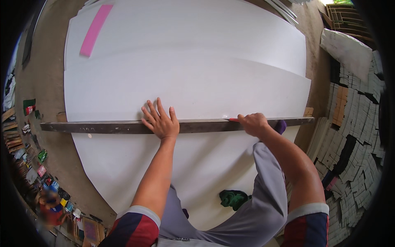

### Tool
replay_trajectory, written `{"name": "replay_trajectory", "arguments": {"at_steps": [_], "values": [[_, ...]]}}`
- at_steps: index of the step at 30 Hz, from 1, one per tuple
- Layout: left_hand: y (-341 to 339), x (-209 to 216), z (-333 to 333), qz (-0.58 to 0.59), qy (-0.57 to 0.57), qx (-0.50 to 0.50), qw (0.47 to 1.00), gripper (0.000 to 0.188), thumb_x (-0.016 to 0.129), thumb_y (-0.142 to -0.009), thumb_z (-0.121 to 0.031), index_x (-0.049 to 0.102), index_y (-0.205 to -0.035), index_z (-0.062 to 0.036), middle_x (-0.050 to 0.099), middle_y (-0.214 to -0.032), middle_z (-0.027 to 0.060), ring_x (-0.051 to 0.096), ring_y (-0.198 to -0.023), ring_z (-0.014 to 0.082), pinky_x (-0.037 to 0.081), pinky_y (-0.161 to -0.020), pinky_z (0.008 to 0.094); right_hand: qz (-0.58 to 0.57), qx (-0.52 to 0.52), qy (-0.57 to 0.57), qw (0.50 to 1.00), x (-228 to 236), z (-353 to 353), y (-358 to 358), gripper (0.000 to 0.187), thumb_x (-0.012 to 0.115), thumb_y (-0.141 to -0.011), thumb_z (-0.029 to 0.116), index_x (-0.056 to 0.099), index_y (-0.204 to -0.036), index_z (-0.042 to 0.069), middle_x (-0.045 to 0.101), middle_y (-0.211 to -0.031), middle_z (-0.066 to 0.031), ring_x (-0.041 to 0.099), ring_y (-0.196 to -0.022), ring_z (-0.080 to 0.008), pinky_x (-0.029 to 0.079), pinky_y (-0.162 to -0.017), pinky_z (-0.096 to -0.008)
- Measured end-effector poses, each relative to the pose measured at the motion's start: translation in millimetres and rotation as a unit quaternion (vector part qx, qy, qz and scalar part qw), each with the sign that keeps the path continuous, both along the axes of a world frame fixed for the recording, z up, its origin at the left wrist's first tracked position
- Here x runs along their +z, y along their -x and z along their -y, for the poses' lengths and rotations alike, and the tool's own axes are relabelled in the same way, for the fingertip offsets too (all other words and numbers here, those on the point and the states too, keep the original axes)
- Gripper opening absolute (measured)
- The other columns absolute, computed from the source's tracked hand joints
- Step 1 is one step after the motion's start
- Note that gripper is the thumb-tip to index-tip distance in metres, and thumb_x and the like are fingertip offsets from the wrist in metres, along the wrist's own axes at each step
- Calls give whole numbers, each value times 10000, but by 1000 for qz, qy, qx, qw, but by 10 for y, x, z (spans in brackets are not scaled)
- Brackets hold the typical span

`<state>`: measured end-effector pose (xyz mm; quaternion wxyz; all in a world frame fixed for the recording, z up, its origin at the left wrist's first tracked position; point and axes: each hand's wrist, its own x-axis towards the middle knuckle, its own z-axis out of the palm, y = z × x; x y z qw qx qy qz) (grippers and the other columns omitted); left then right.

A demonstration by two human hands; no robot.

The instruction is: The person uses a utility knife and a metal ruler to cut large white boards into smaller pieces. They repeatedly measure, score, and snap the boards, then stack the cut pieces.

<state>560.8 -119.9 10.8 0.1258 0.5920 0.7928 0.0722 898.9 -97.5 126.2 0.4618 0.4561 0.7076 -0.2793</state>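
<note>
On a clock face laid over the view, the left hand [164, 124] lies flat toward 9 o'clock, just off centre, gripping nothing: its palm presses the long dark bar [210, 126] while its spread fingertips reach past the far edge. Toward 3 o'clock, the right hand [254, 124] is closed around a slim red tool [233, 120], whose tip points to 9 o'clock along that same far edge; whether it is a knife or a marker is too small to tell. The step in hand looks like scoring or marking a straight line, with the bar as guide. The next move would call for steady weight from the left hand and an even stroke that keeps the tool against the edge. The bar runs from 9 to 3 o'clock, straight-sided, scuffed with pale marks, and overhangs the white sheet [185, 90] at both ends. The sheet fills the middle, broad, smooth and plain, with soft arm shadows toward 6 o'clock. Just beyond the right hand, a purple thing [281, 126], perhaps footwear, overlaps the bar. A crumpled green cloth [234, 199] lies at 5 o'clock, a pink strip [96, 31] between 10 and 11, and grey tiles [362, 164] near 4.
</note>
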Motion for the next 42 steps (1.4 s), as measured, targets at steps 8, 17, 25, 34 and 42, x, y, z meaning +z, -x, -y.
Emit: {"name": "replay_trajectory", "arguments": {"at_steps": [8,17,25,34,42], "values": [[56,-47,-29,-97,39,-49,993,663,473,-1052,-483,363,-1669,-268,204,-1771,135,117,-1634,411,93,-1261,669,-77,-50,10,996,-89,18,-53,113,576,-1014,126,600,-1108,68,792,-893,-86,800,-836,-251,613,-656,-382],[22,-3,-28,-106,88,-50,989,679,507,-1027,-471,368,-1669,-297,199,-1772,123,107,-1633,414,83,-1258,686,-108,-58,20,992,-109,1,-121,64,571,-996,94,580,-1044,53,777,-857,-111,800,-801,-256,619,-628,-381],[37,-12,-38,-94,65,-51,992,669,521,-1015,-444,404,-1653,-282,225,-1765,120,133,-1627,418,80,-1260,678,-123,-58,27,990,-107,-17,-343,92,573,-992,103,573,-1065,47,779,-867,-126,799,-797,-268,622,-636,-392],[75,-55,-40,-112,48,-58,991,650,513,-1019,-453,429,-1639,-274,256,-1753,124,170,-1614,424,91,-1255,680,-53,-59,57,995,66,107,-1572,134,566,-1006,125,586,-1108,42,785,-944,-136,799,-890,-302,629,-708,-414],[114,-72,-33,-121,37,-70,989,625,501,-1032,-427,449,-1631,-256,282,-1748,104,189,-1612,409,120,-1250,659,-21,-24,17,999,-17,429,-2743,109,596,-976,153,592,-1065,90,781,-900,-119,799,-844,-295,624,-658,-401]]}}
